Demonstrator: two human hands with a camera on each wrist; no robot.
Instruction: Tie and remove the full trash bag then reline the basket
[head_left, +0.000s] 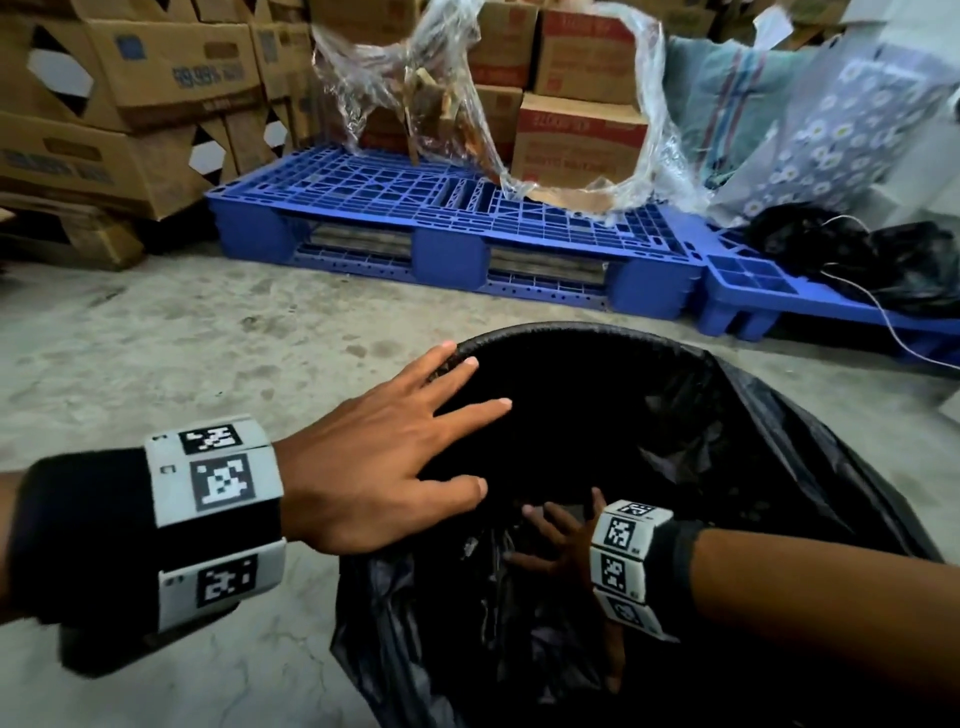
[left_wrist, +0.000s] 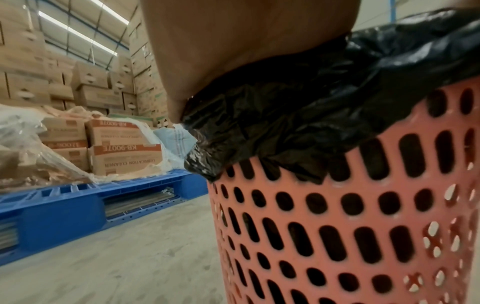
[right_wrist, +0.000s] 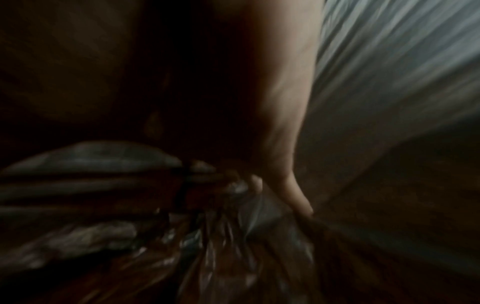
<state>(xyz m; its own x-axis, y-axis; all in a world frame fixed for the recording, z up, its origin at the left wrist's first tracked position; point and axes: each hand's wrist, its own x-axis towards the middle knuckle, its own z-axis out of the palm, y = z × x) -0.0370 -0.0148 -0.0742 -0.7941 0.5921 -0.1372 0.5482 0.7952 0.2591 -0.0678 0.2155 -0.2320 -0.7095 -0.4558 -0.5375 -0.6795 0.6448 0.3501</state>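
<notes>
A black trash bag (head_left: 779, 467) lines the basket, its edge folded over the rim. The left wrist view shows the basket (left_wrist: 337, 226) as orange-pink perforated plastic with the bag (left_wrist: 311, 102) draped over its top. My left hand (head_left: 457, 413) lies flat with spread fingers on the bag at the near-left rim; its palm (left_wrist: 233, 51) fills the top of the left wrist view. My right hand (head_left: 556, 535) reaches down inside the bag with its fingers spread against the plastic. The right wrist view is dark and blurred, showing the hand (right_wrist: 280, 123) against crumpled plastic (right_wrist: 233, 246).
Blue plastic pallets (head_left: 441, 208) lie behind the basket on the concrete floor (head_left: 182, 353). Stacked cardboard boxes (head_left: 130, 104) and loose clear wrap (head_left: 415, 78) stand at the back. Another black bag (head_left: 883, 260) and a white cable (head_left: 872, 296) lie on the right pallet.
</notes>
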